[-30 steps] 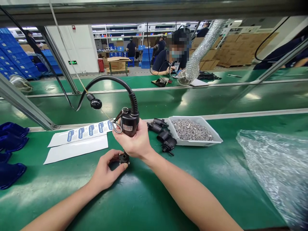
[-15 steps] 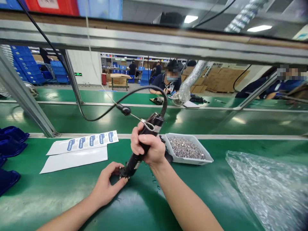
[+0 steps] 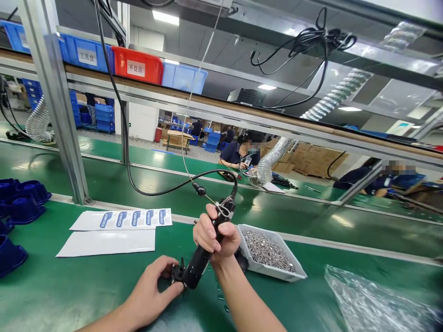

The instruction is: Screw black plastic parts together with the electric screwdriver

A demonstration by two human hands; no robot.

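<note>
My right hand (image 3: 216, 235) is wrapped round a black electric screwdriver (image 3: 200, 263), which tilts down to the left. From its top end a cable runs off, and a wire loop ties it to a hanging cord. My left hand (image 3: 152, 286) grips a small black part (image 3: 177, 272) on the green bench, between thumb and fingers. The screwdriver's lower end is right beside this part; whether they touch I cannot tell. A white tray (image 3: 301, 275) filled with small metal screws (image 3: 266, 251) stands right of my right hand, with something black partly hidden between them.
Printed label sheets (image 3: 134, 219) and a blank white sheet (image 3: 110, 242) lie to the left. Dark blue plastic parts (image 3: 24, 200) sit at the far left. Clear plastic film (image 3: 374, 299) covers the right side. A metal frame post (image 3: 57, 106) rises from the bench; a co-worker (image 3: 238, 152) sits opposite.
The view has tilted up, showing more of the shelf. The screwdriver's lower end has shifted right relative to the small black part, uncovering its top. Both hands keep their holds.
</note>
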